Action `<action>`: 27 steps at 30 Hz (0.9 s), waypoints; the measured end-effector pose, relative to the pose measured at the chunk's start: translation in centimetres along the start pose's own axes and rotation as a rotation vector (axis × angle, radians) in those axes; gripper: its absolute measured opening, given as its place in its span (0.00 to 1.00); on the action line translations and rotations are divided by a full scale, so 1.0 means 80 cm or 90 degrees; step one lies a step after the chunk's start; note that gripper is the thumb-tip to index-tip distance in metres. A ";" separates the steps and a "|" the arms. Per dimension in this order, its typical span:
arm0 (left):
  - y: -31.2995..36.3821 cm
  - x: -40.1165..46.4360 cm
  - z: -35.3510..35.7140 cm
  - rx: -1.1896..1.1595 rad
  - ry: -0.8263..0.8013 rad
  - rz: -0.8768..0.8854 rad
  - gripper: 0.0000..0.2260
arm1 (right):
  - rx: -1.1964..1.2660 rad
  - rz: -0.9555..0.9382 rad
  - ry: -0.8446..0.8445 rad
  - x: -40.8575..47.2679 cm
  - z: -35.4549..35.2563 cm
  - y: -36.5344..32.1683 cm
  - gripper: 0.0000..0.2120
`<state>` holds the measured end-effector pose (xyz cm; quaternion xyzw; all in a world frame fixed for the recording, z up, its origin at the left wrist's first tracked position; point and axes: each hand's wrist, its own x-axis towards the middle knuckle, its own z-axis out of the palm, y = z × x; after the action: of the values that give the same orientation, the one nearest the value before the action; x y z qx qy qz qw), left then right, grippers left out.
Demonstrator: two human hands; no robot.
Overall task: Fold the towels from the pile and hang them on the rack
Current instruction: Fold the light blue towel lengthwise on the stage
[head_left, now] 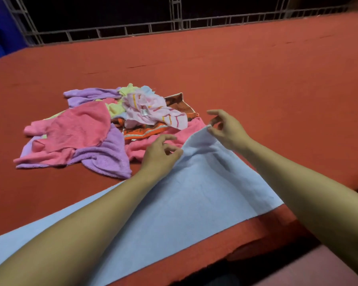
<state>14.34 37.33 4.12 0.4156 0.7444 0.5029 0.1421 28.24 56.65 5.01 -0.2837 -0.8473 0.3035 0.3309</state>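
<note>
both hands (pixel 159 154) (pixel 227 129) pinch the blue towel's (pixel 194 195) far edge beside the pile (pixel 103 129).

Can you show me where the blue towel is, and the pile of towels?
blue towel (pixel 194 195), head view, middle of its flat part.
pile of towels (pixel 85 129), head view, on the pink towel on top.

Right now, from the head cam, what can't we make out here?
- Rack: not in the head view.
- Light blue towel: near left end cut off by the frame edge; both forearms cover parts of it.
- Towel pile: lower towels hidden by those on top, so no count possible.
- Label on the striped towel: too small to read.
- Left hand and right hand: each pinches the towel's far edge; fingertip contact partly hidden by cloth.
</note>
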 end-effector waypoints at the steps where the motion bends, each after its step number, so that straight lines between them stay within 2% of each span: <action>1: 0.006 -0.010 0.003 -0.018 -0.019 0.012 0.14 | 0.013 0.004 -0.006 -0.010 -0.012 0.002 0.22; 5: 0.029 -0.056 0.025 -0.018 -0.111 0.062 0.15 | 0.026 0.007 -0.031 -0.063 -0.062 0.011 0.25; 10: 0.052 -0.115 0.058 0.050 -0.189 0.118 0.14 | 0.012 0.032 -0.100 -0.142 -0.113 0.032 0.27; 18: 0.051 -0.154 0.105 0.150 -0.268 0.155 0.13 | -0.099 0.027 -0.125 -0.216 -0.152 0.064 0.26; 22: 0.049 -0.154 0.110 0.207 -0.340 0.162 0.11 | -0.175 0.030 -0.179 -0.232 -0.157 0.069 0.27; 24: 0.054 -0.149 0.109 0.212 -0.324 0.166 0.09 | -0.139 0.067 -0.146 -0.235 -0.157 0.069 0.26; 27: 0.060 -0.129 0.110 0.199 -0.265 0.188 0.07 | -0.144 0.103 -0.047 -0.229 -0.153 0.072 0.16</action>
<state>28.50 35.74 2.13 0.6302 0.6993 0.3015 0.1515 50.19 51.90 1.13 -0.3754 -0.8621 0.2417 0.2396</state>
